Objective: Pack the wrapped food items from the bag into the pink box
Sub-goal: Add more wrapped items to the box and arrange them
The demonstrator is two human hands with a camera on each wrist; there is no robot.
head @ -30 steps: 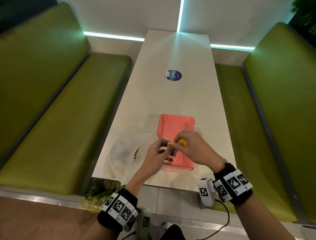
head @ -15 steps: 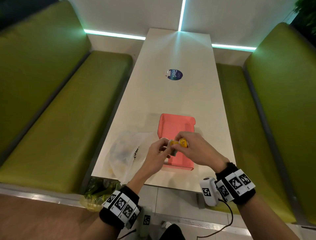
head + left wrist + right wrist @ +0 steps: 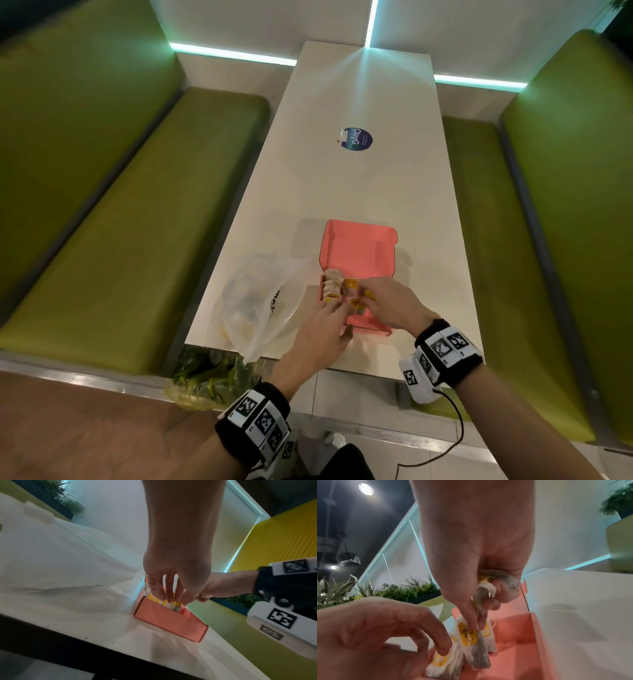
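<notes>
A long white table (image 3: 346, 192) runs away from the person between two green benches (image 3: 113, 222), a round blue sticker (image 3: 355, 139) lying on it well beyond both hands. Just left of the left hand (image 3: 325, 323), a crumpled clear bag (image 3: 255, 301) sits on the table, with pale and yellow items dimly visible inside. Below the table's near edge, by the left wrist, hangs a second bag of green leaves (image 3: 212, 380).

The pink box (image 3: 358, 253) lies open on the table directly under and ahead of both hands, its lid folded back on the far side. A row of wrapped items (image 3: 334, 286) with yellow labels stands packed along the box's left side, just ahead of the left fingertips.

The left hand reaches over the box's near-left corner, its lightly bent fingers (image 3: 436, 639) pressing on the tops of the packed items and gripping nothing. The right hand (image 3: 390, 301) hovers over the box just beside the left, closed around a bunch of wrapped items (image 3: 498, 584) in its palm, while its thumb and forefinger pinch the top of one more item (image 3: 471, 639) standing in the box. Both wrists wear black bands (image 3: 445, 353) carrying white marker blocks.
</notes>
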